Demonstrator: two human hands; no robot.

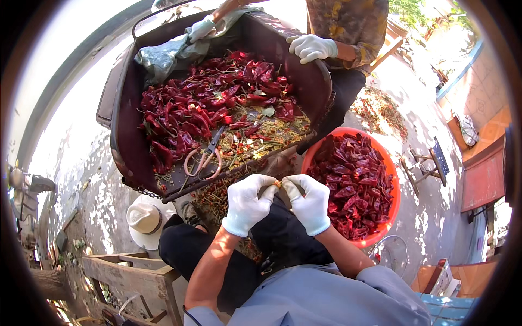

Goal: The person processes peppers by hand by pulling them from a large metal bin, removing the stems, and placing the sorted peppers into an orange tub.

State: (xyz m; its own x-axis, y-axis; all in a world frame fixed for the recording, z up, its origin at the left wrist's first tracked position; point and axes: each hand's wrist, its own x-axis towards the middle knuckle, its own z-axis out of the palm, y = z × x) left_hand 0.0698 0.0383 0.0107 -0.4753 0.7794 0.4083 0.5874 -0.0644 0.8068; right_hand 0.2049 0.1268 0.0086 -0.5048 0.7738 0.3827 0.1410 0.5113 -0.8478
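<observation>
My left hand [249, 203] and my right hand [306, 203], both in white gloves, meet in front of my lap. Their fingertips pinch one small orange-red bit, likely part of a pepper [277, 184]. Beyond them, dried red peppers [183, 110] lie heaped in a dark metal cart bed [134, 142], with seeds and stems scattered towards its near edge. Scissors [209, 157] with wrapped handles rest partly open among the seeds. Beside my right hand stands an orange-red plastic basin [394, 203], full of red peppers [359, 179].
A co-worker in white gloves [312, 48] is at the cart's far side, one hand on a grey-green plastic sheet [171, 57]. A pale hat [143, 218] and a wooden frame [130, 273] are at left. A small folding stool [436, 163] stands at right; pepper scraps [381, 110] lie behind the basin.
</observation>
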